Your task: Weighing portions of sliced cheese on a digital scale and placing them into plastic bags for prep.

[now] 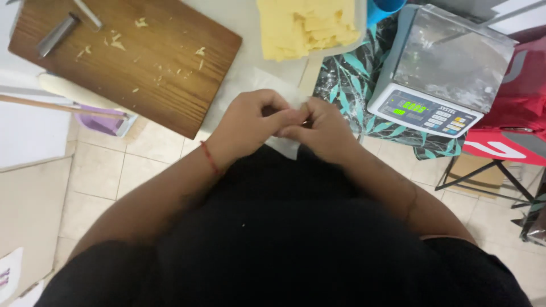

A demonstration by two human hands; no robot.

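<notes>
Both hands together at centre frame, fingertips pinched on one small thing too hidden to identify: left hand (253, 122) curled from nine o'clock, thin red thread at its wrist, right hand (321, 128) meeting it from three o'clock. Beneath the knuckles, a pale translucent sheet (250, 85) flat on the white tabletop (239, 17). At twelve o'clock, a stack of thin yellow sheets (304, 25) in a pale tray. At ten o'clock, a wooden cutting board (142, 62) strewn with yellow crumbs, a metal tool (57, 34) near its far corner. At two o'clock, a grey digital scale (441, 68) with steel pan and green lit display, standing on a dark leaf-patterned cloth (347, 79). Further toward three o'clock, a red bag (515, 108) with white marking. Below, beige floor tiles (102, 170).
</notes>
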